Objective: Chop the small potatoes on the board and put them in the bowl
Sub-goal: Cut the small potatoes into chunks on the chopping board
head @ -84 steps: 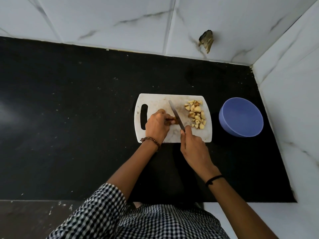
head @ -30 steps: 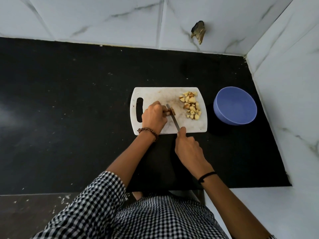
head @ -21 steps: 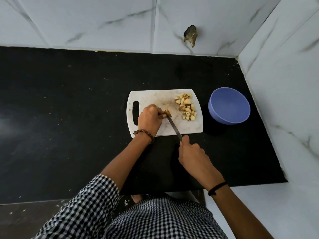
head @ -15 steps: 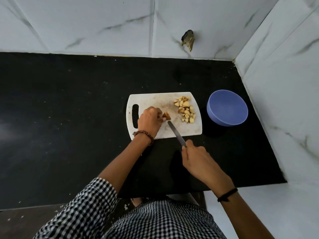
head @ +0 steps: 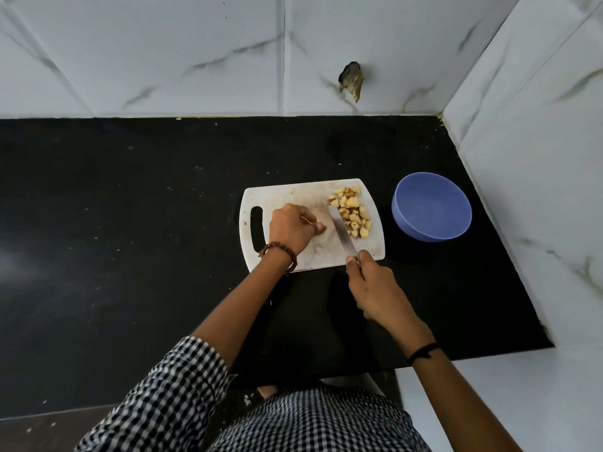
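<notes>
A white cutting board (head: 293, 197) lies on the black counter. A pile of chopped potato pieces (head: 352, 212) sits on its right part. My right hand (head: 375, 285) grips the handle of a knife (head: 342, 234) at the board's near edge. The blade lies flat against the left side of the pile. My left hand (head: 290, 230) rests on the middle of the board with its fingers curled, and no potato piece shows in it. An empty blue bowl (head: 424, 233) stands just to the right of the board.
The black counter (head: 130, 223) stretches wide to the left. White marble-pattern tile walls close it in behind and on the right, just past the bowl. The counter's front edge runs beneath my forearms.
The knife has moved from near the board's front edge up and right against the pile. The two cut pieces beside my left fingers are gone from that spot. My left hand stayed put.
</notes>
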Action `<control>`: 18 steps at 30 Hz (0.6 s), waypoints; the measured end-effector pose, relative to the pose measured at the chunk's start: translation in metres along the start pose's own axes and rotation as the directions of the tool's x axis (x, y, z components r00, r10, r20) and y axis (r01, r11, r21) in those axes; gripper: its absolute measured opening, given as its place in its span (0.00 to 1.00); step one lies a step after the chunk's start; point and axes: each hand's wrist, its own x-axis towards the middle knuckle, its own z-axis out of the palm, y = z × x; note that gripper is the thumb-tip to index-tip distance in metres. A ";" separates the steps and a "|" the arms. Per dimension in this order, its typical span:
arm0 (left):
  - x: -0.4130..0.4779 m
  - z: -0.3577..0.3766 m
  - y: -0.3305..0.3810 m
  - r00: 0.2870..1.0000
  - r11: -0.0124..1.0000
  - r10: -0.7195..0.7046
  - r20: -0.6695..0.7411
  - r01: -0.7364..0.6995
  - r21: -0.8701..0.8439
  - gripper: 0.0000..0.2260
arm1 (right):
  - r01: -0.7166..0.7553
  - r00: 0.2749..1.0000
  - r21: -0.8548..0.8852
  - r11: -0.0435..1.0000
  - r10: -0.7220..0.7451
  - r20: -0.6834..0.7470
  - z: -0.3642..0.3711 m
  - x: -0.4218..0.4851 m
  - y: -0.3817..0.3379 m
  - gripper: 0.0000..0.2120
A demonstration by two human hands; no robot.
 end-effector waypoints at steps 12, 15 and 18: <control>-0.011 0.009 -0.006 0.998 0.981 -0.030 -0.062 0.017 -0.192 0.08 | 0.001 0.999 0.191 0.982 0.008 -0.050 0.018 0.024 -0.005 0.12; -0.012 0.009 -0.006 0.997 0.984 -0.006 -0.083 -0.008 -0.176 0.09 | -0.006 0.999 0.197 0.980 0.015 -0.042 0.024 0.024 -0.004 0.13; -0.014 0.010 -0.005 0.995 0.986 0.008 -0.102 -0.025 -0.163 0.08 | -0.035 0.999 0.216 0.976 0.043 -0.031 0.029 0.023 -0.005 0.13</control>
